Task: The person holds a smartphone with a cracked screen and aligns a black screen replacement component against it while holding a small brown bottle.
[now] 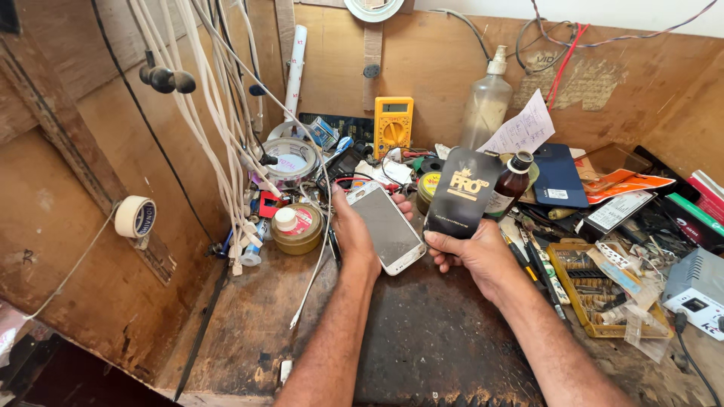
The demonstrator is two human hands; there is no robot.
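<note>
Left hand (353,234) is wrapped around a white phone (386,226), screen up, tilted a bit over the dark mat on the table (249,324). Right hand (471,256) is pinching the bottom of a flat black packet (461,192) with gold print, held upright just beside the phone, nearly touching its top corner. From what I can see the packet looks sealed, so I'd say nothing's been opened or stuck on yet; the phone screen looks bare and a bit dusty. So pretty early on, basically the "both bits in hand" stage.

Just right of the hands there's a yellow parts tray (596,290) and some screwdrivers. Further back, a brown glass bottle (511,185) sits right behind the packet, then a tin of paste (298,226), a tape roll (290,160), a yellow multimeter (393,124) and a clear spray bottle (486,102) against the wooden wall. White cables (219,128) hang down on the left.
</note>
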